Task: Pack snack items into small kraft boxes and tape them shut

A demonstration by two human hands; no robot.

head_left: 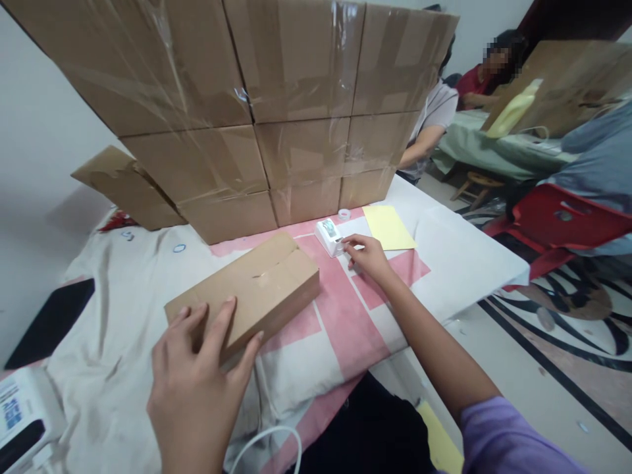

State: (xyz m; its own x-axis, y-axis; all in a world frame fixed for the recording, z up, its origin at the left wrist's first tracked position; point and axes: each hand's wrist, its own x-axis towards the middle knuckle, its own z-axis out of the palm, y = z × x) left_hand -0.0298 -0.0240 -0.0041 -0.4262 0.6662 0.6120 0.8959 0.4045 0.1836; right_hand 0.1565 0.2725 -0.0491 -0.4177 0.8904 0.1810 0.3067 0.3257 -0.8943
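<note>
A closed brown cardboard box (266,276) lies flat and slanted on the cloth-covered table. My left hand (202,368) rests on its near left end, fingers spread over the top and the thumb at the near side. Beyond the box's right end stands a small white device (328,236) with a greenish top. My right hand (366,255) is at that device's right side, its thumb and index finger pinched together at the edge; what they hold is too small to make out. A yellow sheet (390,228) lies just right of the device.
Stacked, taped cartons (301,151) wall off the table's back. A clear tape ring (344,214) sits near them. At left lie a black flat object (52,322) and a white device (29,418) with a cable. People sit at right, near a red chair (567,220).
</note>
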